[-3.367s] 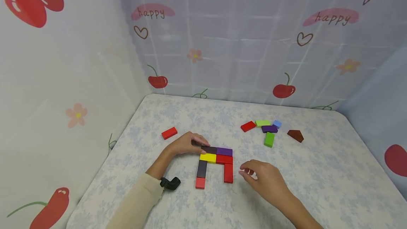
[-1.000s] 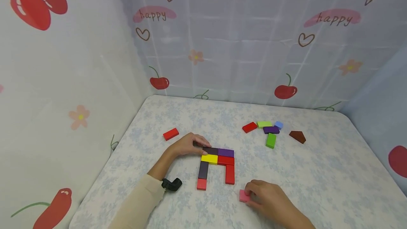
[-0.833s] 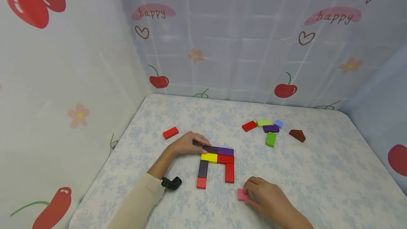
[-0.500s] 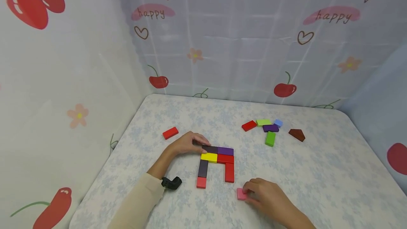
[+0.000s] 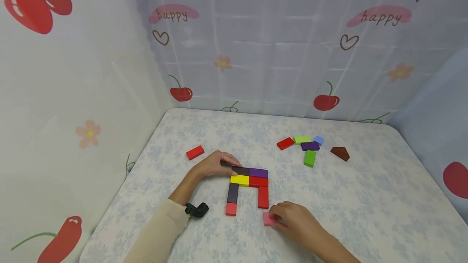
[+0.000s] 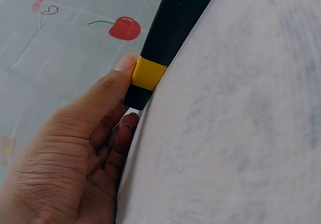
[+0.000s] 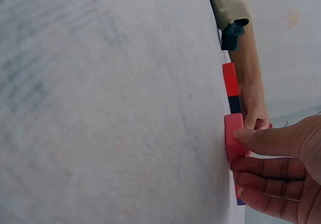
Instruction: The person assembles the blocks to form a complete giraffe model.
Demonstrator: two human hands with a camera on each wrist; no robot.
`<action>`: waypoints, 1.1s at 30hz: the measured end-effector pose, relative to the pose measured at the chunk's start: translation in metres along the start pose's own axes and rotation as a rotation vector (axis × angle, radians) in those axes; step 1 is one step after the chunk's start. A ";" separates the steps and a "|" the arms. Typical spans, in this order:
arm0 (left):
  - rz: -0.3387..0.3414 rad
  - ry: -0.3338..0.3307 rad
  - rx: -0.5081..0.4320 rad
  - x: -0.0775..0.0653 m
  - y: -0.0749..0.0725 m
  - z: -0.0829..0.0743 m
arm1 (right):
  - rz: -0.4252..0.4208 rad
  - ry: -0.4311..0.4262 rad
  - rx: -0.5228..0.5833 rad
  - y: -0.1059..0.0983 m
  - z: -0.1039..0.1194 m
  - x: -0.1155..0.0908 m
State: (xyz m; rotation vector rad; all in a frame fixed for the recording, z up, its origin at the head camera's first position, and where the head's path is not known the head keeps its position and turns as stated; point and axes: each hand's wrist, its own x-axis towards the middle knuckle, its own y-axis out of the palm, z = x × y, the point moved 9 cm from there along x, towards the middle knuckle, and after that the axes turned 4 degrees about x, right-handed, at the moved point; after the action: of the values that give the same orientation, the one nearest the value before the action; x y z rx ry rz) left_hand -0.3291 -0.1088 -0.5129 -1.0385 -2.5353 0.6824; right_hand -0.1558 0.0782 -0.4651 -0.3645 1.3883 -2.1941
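In the head view, flat coloured blocks lie joined on the table. A black block (image 5: 241, 171) and a purple block (image 5: 258, 173) form the back row, with a yellow block (image 5: 239, 180) and a red block (image 5: 258, 181) before them. Two legs run forward: a black block (image 5: 232, 193) ending in a light red block (image 5: 231, 209), and a red block (image 5: 263, 197). My left hand (image 5: 212, 165) holds the back black block's left end between thumb and fingertips. My right hand (image 5: 297, 220) pinches a pink block (image 5: 267, 218), just in front of the red leg and apart from it.
At the back right lie a red block (image 5: 285, 143), a lime block (image 5: 302, 140), a blue block (image 5: 319, 140), a purple block (image 5: 310, 146), a green block (image 5: 309, 158) and a brown angular block (image 5: 340, 153). Another red block (image 5: 195, 152) lies behind my left forearm.
My right hand, empty at first, has taken hold of the pink block and moved it left toward the red leg. My left hand stays at the black block.
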 end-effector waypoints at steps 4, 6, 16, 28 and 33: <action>-0.001 -0.003 0.003 -0.001 -0.001 -0.001 | -0.001 0.014 0.009 0.002 0.001 0.005; -0.001 0.003 0.006 -0.001 -0.002 -0.002 | -0.004 0.020 0.014 0.002 0.001 0.007; -0.001 0.022 0.017 0.001 -0.002 -0.001 | -0.029 0.005 0.013 0.001 0.002 0.013; -0.003 0.027 0.001 0.001 -0.001 0.001 | -0.045 0.010 -0.009 0.000 0.006 0.016; 0.001 0.027 0.006 0.000 -0.001 0.000 | -0.045 0.008 -0.009 0.001 0.007 0.017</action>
State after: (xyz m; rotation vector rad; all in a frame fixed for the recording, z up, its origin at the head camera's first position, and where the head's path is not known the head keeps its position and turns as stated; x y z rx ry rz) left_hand -0.3300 -0.1092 -0.5128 -1.0407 -2.5085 0.6714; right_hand -0.1662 0.0635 -0.4639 -0.3943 1.4080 -2.2287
